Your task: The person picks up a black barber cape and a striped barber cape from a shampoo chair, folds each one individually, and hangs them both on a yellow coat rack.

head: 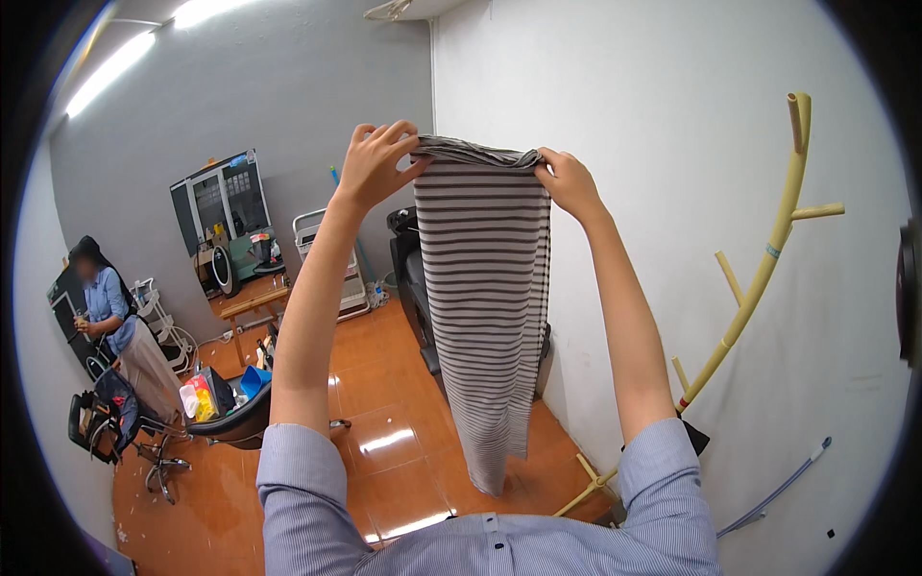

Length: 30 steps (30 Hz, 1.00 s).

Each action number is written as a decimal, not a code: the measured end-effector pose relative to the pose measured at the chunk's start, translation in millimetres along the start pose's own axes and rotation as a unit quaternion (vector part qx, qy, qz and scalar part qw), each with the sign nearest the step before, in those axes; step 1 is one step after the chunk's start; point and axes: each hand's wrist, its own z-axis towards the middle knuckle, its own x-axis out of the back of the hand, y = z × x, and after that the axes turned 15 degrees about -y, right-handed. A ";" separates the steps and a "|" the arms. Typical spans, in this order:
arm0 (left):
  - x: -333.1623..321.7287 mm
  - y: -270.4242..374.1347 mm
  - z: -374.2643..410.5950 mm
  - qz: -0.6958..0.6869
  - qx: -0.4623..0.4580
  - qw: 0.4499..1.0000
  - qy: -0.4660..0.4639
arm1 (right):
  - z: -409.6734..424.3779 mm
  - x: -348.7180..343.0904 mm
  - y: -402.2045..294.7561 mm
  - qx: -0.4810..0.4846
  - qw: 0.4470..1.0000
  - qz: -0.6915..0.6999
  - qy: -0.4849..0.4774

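Both my arms are stretched out in front of me, holding up a striped cloth (479,273) in grey-white with dark bands. My left hand (382,162) pinches its upper left corner, and my right hand (569,180) grips the upper right corner. Between the hands the top edge is gathered in several layers. From there the cloth hangs down in a long folded panel, its lower end narrowing above the tiled floor. Behind it stands a black salon chair or wash unit (408,263), largely hidden.
A yellow coat stand (763,281) rises at the right by the white wall. To the left are a black chair (238,421) loaded with items, a white trolley (353,281), a mirror (223,223) and a wooden table (252,302). Another person (108,302) stands far left.
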 end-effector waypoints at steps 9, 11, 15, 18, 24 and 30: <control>4.3 7.7 3.4 -0.094 0.054 0.993 -0.051 | 8.4 -37.0 9.7 -0.100 0.990 0.068 0.069; 2.4 8.9 2.6 -0.107 0.065 0.991 -0.053 | 12.4 -49.6 1.3 -0.136 0.981 0.100 0.100; 3.3 -0.4 2.3 -0.100 0.070 0.991 -0.054 | 5.6 -58.3 -29.7 -0.120 0.979 0.083 0.143; 8.6 -6.7 -0.5 -0.056 0.070 0.993 -0.071 | 8.3 -53.4 -18.6 -0.020 0.990 -0.003 0.139; 15.0 -13.4 -9.5 -0.010 0.054 0.997 -0.045 | 14.8 -44.5 -16.4 0.059 0.992 -0.010 0.108; 1.7 -15.5 -12.2 -0.306 0.136 0.942 -0.035 | 18.0 -52.7 -21.3 0.041 0.986 0.122 0.110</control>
